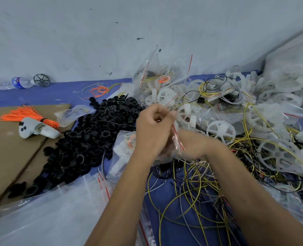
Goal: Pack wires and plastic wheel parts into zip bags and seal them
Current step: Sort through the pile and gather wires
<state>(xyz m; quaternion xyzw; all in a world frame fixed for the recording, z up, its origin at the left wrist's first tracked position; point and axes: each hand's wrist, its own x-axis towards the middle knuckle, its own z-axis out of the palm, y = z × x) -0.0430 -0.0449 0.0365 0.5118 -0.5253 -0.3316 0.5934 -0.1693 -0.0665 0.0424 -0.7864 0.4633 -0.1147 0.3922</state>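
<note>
Both hands meet at the middle of the view over a clear zip bag (172, 150) with a red seal strip. My left hand (152, 128) is curled and pinches the bag's upper edge. My right hand (193, 144), blurred, grips the bag lower down by the red strip. What is inside the bag is hidden. Loose yellow, black and grey wires (196, 192) lie tangled below the hands. White plastic wheels (221, 130) are heaped to the right. A filled zip bag (124, 150) lies just left of my left forearm.
A pile of black plastic rings (86, 142) spreads to the left. Cardboard (7, 157) holds an orange cable-tie bundle (28, 114) and a white controller (37, 129). Empty zip bags (58, 210) cover the near left. Packed bags (156, 77) stack by the wall; a water bottle (19, 82) lies far left.
</note>
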